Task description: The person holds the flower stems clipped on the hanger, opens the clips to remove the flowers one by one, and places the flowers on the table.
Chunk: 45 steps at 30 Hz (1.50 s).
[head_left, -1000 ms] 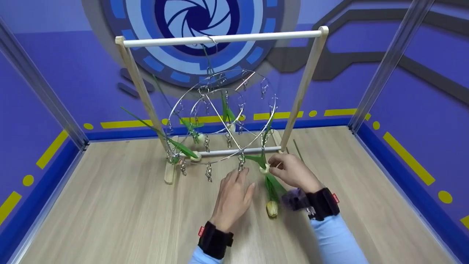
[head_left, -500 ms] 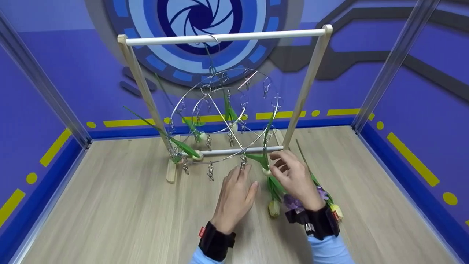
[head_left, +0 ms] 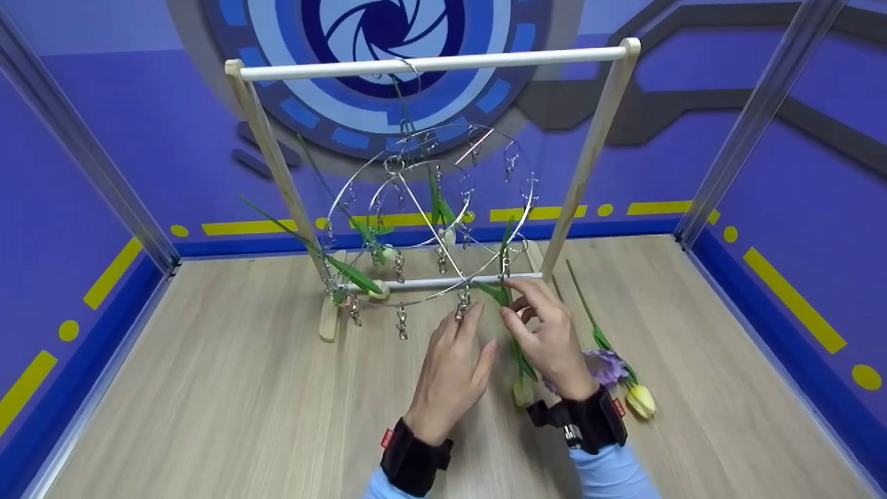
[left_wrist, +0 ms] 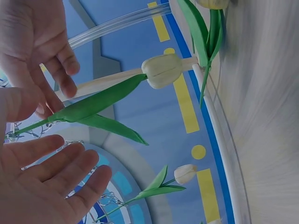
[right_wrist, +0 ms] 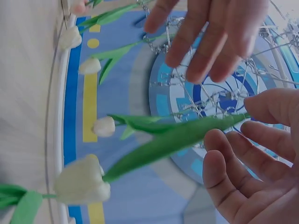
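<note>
A white artificial tulip [left_wrist: 162, 71] hangs head down from a clip on the round wire clip hanger [head_left: 435, 232]. My right hand [head_left: 551, 339] is at its stem and leaf [right_wrist: 173, 140], fingers loosely bent on both sides of the stem; no firm pinch shows. The tulip's head is hidden behind this hand in the head view. My left hand [head_left: 450, 374] is just left of it, fingers stretched out below a bare clip [head_left: 462, 305] and holding nothing. In the left wrist view, its palm and fingers [left_wrist: 88, 189] are spread beside the leaf.
The hanger hooks over the white bar [head_left: 443, 64] of a wooden stand [head_left: 596, 152]. Several other white tulips [head_left: 378, 290] hang from it. Yellowish tulips [head_left: 641, 402] and a purple flower [head_left: 608, 367] lie on the table [head_left: 242, 402] at the right.
My right hand has shifted left and its fingers have gone from the tulip's head up to its stem and leaf. The flowers lying at the right are less covered. My left hand has barely moved.
</note>
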Each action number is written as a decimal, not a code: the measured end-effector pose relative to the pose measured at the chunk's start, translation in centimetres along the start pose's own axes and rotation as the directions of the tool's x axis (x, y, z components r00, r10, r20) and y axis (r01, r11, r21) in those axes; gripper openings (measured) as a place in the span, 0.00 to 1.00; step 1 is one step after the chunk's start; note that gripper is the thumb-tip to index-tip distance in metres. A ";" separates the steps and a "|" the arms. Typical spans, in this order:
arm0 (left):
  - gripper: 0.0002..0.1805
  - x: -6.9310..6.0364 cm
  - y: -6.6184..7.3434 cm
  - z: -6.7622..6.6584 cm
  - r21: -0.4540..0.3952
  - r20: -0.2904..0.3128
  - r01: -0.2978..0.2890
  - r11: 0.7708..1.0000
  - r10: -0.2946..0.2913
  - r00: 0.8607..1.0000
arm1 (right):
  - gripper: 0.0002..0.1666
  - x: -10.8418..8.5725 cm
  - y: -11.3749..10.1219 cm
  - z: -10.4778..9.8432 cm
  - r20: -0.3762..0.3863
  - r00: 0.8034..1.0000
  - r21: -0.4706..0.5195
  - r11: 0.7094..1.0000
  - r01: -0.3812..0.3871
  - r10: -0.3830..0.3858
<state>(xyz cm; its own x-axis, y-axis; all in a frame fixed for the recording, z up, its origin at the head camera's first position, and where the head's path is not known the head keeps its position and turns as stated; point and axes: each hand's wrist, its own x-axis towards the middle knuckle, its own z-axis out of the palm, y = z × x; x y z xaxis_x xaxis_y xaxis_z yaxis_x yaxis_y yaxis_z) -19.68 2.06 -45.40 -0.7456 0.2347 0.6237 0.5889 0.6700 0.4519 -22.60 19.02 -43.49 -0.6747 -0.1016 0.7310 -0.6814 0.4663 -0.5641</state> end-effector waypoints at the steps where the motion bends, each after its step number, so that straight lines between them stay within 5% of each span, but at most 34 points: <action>1: 0.30 0.0 0.1 0.0 -0.007 -0.005 -0.003 1.000 0.003 1.000 | 0.25 0.0 -0.1 0.0 0.009 1.000 0.003 1.000 -0.002 0.002; 10: 0.30 0.0 0.9 -0.2 -0.113 -0.012 -0.010 0.994 0.009 1.000 | 0.20 0.0 -0.4 0.4 0.039 0.999 0.075 0.997 -0.033 0.030; 22: 0.30 0.1 2.0 -0.1 -0.261 0.007 -0.015 0.965 0.017 1.000 | 0.01 0.1 -1.0 0.8 0.022 0.996 0.064 0.994 0.087 -0.088; 33: 0.29 0.7 2.1 -0.9 -0.358 0.026 0.021 0.934 -0.013 1.000 | 0.11 0.0 -1.6 -0.2 0.090 0.988 0.085 0.989 0.121 -0.128; 38: 0.28 1.2 2.1 -1.4 -0.456 0.042 0.063 0.888 -0.049 0.998 | 0.11 0.0 -1.8 -0.5 0.124 0.985 0.112 0.988 0.105 -0.119; 45: 0.28 2.0 2.3 -2.2 -0.602 0.145 0.193 0.775 -0.131 0.981 | 0.11 -0.2 -2.0 -0.8 0.167 0.983 0.135 0.989 0.056 -0.078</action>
<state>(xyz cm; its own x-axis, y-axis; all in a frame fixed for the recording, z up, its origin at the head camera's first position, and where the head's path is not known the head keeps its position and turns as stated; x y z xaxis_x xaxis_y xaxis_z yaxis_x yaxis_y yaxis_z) -19.15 2.51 -41.71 -0.8538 0.2441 0.4599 0.5004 0.1405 0.8543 -20.86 18.77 -42.16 -0.6571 -0.2831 0.6987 -0.7502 0.3366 -0.5692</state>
